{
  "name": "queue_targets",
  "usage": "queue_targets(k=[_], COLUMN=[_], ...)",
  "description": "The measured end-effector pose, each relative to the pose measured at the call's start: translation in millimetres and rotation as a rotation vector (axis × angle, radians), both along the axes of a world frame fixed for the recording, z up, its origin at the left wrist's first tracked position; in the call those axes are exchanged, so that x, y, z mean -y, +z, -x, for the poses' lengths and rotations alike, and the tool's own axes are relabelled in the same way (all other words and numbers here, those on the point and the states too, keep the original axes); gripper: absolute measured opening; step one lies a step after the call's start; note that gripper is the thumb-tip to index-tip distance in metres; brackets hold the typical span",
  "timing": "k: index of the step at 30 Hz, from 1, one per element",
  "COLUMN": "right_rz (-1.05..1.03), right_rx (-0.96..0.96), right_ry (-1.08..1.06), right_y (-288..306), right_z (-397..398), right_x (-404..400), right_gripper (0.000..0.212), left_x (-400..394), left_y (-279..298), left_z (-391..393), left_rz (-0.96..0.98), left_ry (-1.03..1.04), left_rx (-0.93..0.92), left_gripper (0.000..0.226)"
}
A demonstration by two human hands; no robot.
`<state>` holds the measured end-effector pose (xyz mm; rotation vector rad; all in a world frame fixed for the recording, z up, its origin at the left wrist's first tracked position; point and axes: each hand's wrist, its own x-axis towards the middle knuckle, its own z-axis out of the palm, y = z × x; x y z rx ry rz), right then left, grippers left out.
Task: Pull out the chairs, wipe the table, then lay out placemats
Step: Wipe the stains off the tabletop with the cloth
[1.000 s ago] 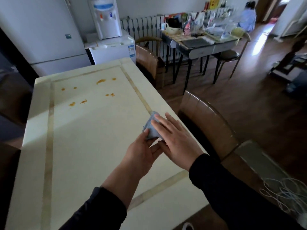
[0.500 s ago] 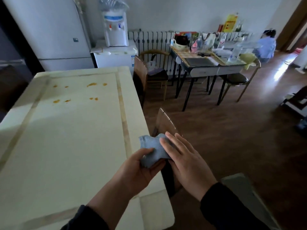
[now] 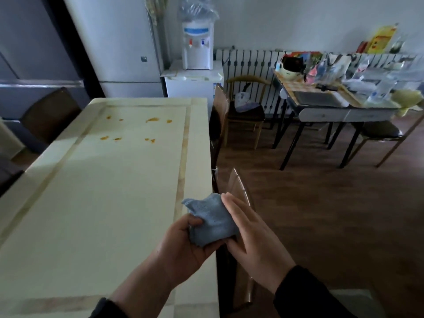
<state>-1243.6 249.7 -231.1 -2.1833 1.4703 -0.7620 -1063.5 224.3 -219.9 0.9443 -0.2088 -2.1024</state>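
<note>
Blue cloth (image 3: pixel 212 222), bunched into a loose wad, held in the air just above the near right edge of the cream table (image 3: pixel 103 203), no longer down on the tabletop as a second ago. Gripped from below and the left by the left hand (image 3: pixel 183 246), thumb and fingers curled round its lower half. Flanked on the right by the right hand (image 3: pixel 250 237), fingers straight and together, laid flat against the cloth's side, the thumb tucked under its lower corner; closing round nothing. Apparently being folded or reshaped between the two hands, not yet put to the surface.

Further out: orange stains (image 3: pixel 151 120) scattered across the far end of the table, well apart from the cloth and untouched. View swung to the left over the last second, so that the whole far end now shows, along with the tabletop's inlaid border strip (image 3: pixel 182 171).

Beyond the right edge: two brown chairs, the near chair (image 3: pixel 238 191) just behind the hands and the far chair (image 3: pixel 219 115) near the table's far corner, both close to the edge. Hard to tell whether fully pulled out. Another dark chair (image 3: pixel 50 113) at the far left.

Meaning for the task, as a judgement: wiping stage about to begin, cloth readied, stains still to reach; placemats nowhere in view, so that step lies ahead.
</note>
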Motion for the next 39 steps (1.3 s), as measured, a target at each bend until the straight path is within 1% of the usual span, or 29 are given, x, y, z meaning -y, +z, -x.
queue_targets(k=[4, 6, 9, 10, 12, 13, 14, 16, 17, 20, 22, 24, 27, 29, 33, 36, 39], right_rz=[-0.02, -0.015, 0.006, 0.012, 0.027, 0.03, 0.037, 0.071, 0.084, 0.113, 0.114, 0.094, 0.025, 0.024, 0.093, 0.151, 0.215], right_rx=[0.066, 0.091, 0.119, 0.124, 0.1, 0.078, 0.062, 0.032, 0.003, -0.04, -0.026, 0.016, 0.078, 0.083, -0.018, -0.1, -0.14], right_ry=[0.051, 0.092, 0.172, 0.202, 0.282, 0.326, 0.369, 0.44, 0.471, 0.546, 0.579, 0.595, 0.613, 0.639, 0.681, 0.671, 0.647], right_y=[-2.0, -0.5, 0.5, 0.7, 0.4, 1.6, 4.1, 10.4, 13.9, 25.6, 31.3, 35.2, 35.9, 35.0, 34.5, 39.7, 42.2], right_z=[13.9, 24.9, 44.2, 51.3, 69.6, 79.2, 89.7, 108.6, 116.1, 133.4, 140.3, 144.4, 142.9, 137.3, 125.2, 120.9, 115.8], right_x=[36.8, 59.4, 96.3, 108.3, 134.5, 147.3, 161.4, 188.0, 200.2, 233.1, 249.9, 263.4, 283.8, 299.1, 337.9, 373.5, 407.6], right_gripper=[0.079, 0.076, 0.074, 0.074, 0.073, 0.073, 0.074, 0.077, 0.078, 0.083, 0.083, 0.079, 0.074, 0.072, 0.073, 0.078, 0.075], left_x=[29.0, 41.9, 62.6, 69.7, 83.7, 89.1, 94.7, 106.5, 111.2, 127.9, 134.6, 142.3, 158.2, 170.2, 206.7, 242.1, 276.2], left_y=[-2.7, -5.4, -8.0, -7.4, -7.8, -6.9, -4.0, 4.1, 6.3, 12.1, 18.4, 23.9, 28.5, 27.3, 22.9, 23.9, 24.0], left_z=[14.4, 23.7, 40.5, 47.7, 66.8, 78.3, 91.0, 118.3, 130.7, 159.2, 169.2, 172.1, 170.3, 166.9, 155.2, 146.0, 137.3], left_rz=[0.011, 0.042, 0.097, 0.123, 0.185, 0.203, 0.208, 0.194, 0.182, 0.118, 0.132, 0.16, 0.212, 0.209, 0.222, 0.24, 0.226], left_ry=[0.029, 0.049, 0.124, 0.154, 0.255, 0.299, 0.344, 0.45, 0.497, 0.633, 0.658, 0.683, 0.682, 0.69, 0.685, 0.685, 0.686], left_rx=[-0.018, -0.036, -0.013, -0.006, -0.003, -0.004, 0.017, 0.105, 0.139, 0.198, 0.161, 0.179, 0.191, 0.18, 0.102, 0.066, 0.042], left_gripper=[0.049, 0.047, 0.047, 0.049, 0.064, 0.068, 0.064, 0.042, 0.038, 0.037, 0.042, 0.044, 0.032, 0.031, 0.033, 0.032, 0.031])
